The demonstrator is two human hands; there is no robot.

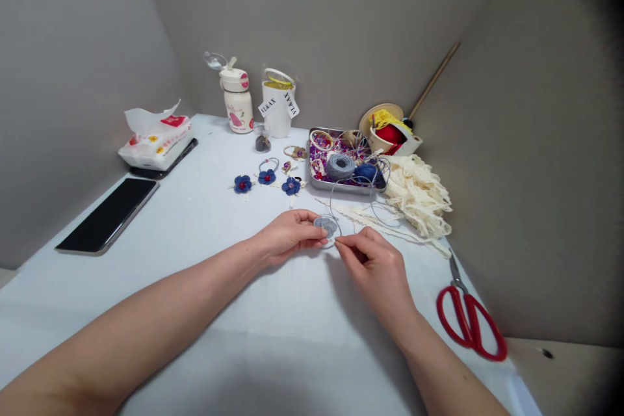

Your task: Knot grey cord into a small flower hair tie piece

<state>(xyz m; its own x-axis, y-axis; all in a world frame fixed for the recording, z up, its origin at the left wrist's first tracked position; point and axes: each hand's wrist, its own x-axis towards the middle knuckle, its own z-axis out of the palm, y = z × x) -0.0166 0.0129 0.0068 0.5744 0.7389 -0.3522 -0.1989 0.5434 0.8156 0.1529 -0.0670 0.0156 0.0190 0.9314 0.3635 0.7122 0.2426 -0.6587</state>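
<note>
L hand [287, 237]: fingers curled, narrow grip, holding grey round disc [325, 227] above white table [205, 221], just beside R hand. R hand [373, 266]: thumb & index pinched narrow on thin grey cord [331, 198] at disc edge. Cord loops back twd metal tray [336, 184] w/ grey yarn ball [340, 166]. Red-handled scissors [468, 325] lie to R, well apart.

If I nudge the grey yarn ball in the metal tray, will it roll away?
Probably not far. The grey yarn ball looks rounded, so it may roll a little, and its soft wound strands suggest it is light for its size. The raised rim of the metal tray and the colourful bits around it should likely stop it.
</note>
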